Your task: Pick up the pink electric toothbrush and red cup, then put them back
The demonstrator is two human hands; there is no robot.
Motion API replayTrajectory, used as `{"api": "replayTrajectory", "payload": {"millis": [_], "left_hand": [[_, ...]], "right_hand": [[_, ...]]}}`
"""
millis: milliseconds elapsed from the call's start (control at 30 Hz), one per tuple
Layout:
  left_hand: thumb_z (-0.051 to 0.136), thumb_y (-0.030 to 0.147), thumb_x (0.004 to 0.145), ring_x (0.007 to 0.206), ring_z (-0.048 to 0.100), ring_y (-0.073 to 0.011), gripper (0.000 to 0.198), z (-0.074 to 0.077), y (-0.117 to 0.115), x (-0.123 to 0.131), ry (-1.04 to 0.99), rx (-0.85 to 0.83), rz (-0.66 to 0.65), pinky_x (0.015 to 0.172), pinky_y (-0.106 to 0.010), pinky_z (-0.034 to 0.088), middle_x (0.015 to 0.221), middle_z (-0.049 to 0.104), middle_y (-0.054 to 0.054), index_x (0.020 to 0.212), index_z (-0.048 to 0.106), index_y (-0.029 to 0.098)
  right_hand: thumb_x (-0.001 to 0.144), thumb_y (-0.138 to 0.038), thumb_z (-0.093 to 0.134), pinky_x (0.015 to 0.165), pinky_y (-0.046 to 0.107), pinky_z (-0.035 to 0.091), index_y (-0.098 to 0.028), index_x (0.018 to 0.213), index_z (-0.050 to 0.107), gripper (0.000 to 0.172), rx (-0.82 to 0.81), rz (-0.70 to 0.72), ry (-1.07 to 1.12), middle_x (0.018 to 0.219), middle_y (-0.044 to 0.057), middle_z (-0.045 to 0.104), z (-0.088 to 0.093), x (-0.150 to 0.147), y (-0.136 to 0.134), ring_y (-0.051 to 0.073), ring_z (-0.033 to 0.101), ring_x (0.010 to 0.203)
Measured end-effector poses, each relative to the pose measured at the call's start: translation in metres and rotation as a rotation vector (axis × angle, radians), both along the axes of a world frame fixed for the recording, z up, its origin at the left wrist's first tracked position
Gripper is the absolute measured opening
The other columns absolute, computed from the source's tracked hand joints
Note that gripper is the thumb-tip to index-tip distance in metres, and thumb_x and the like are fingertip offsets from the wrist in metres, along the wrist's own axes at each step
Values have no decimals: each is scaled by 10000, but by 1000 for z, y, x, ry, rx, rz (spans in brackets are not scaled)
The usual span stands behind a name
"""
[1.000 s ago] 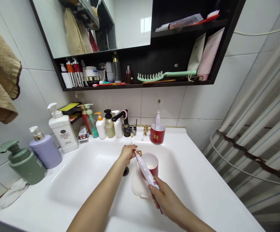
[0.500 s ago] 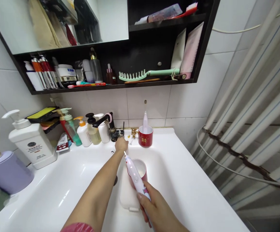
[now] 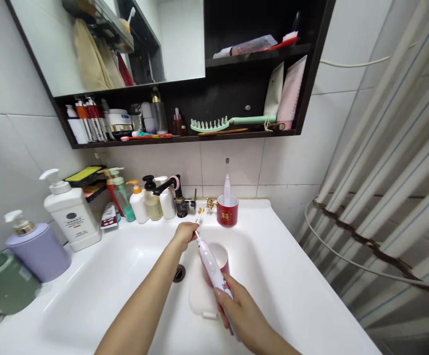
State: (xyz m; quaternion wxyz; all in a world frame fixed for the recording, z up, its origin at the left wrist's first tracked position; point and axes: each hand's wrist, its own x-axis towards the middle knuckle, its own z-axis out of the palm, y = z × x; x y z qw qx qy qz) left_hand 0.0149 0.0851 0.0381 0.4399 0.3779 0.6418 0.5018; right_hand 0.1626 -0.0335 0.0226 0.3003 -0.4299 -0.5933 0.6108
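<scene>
My right hand (image 3: 242, 310) is closed around the handle of a white and pink electric toothbrush (image 3: 210, 264), which slants up and to the left over the white sink (image 3: 125, 276). My left hand (image 3: 185, 234) pinches the thin brush head (image 3: 198, 217) at the top of the toothbrush. A red cup (image 3: 219, 259) stands in the basin just behind the toothbrush, with a white rectangular thing (image 3: 199, 296) lying beside it. Behind them are the dark faucet (image 3: 175, 195) and a second red cup (image 3: 227, 209) holding another toothbrush.
Pump bottles (image 3: 70, 212) stand along the left rim and back of the sink. A dark wall shelf (image 3: 185, 130) holds cosmetics and a green comb (image 3: 229, 122). White pipes and a hose (image 3: 384, 187) run down the right side. The drain (image 3: 179, 272) is in the basin's middle.
My left hand came back from the faucet area to the top of the toothbrush and now pinches the brush head. The view has shifted a little right.
</scene>
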Motion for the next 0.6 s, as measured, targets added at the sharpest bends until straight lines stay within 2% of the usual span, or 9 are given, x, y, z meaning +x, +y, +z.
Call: {"api": "replayTrajectory", "payload": {"millis": [67,133,233,433,600], "left_hand": [[442,140,668,625,550,-131,78,6,-25,-8,-135,4,-17,580,-243,426,589,537,-49,599,473,120],[424,145,689,573,547,-97,82,13,-46,-12,-366,13,-18,562,-209,433,606,546,-41,622,462,118],[454,139,677,535,550,-97,51,20,-64,-13,-673,27,2,518,-192,441,605,556,-48,637,456,107],[494,137,652,516,553,-108,57,18,-67,-6,-714,75,4,496,-200,451,580,551,-45,624,462,100],[495,126,652,503,548,-99,92,14,-66,2,-691,113,25,507,-198,445,539,530,-20,590,427,115]], "right_hand": [[712,-324,353,316,149,257,-163,760,378,169,-7,40,-5,502,-64,381,-4,-3,-4,30,345,348],[708,-342,357,306,147,251,-166,720,369,177,-13,72,8,504,-67,383,-8,-7,-8,24,339,335],[704,-368,356,305,146,256,-171,685,355,198,-31,92,32,510,-69,382,-9,-10,-11,19,335,329],[688,-410,372,319,153,265,-173,659,343,241,-70,61,9,522,-65,391,0,-12,-12,18,331,336],[689,-421,366,325,158,271,-170,649,343,256,-54,36,17,499,-68,381,-4,-13,-11,18,320,329]]}}
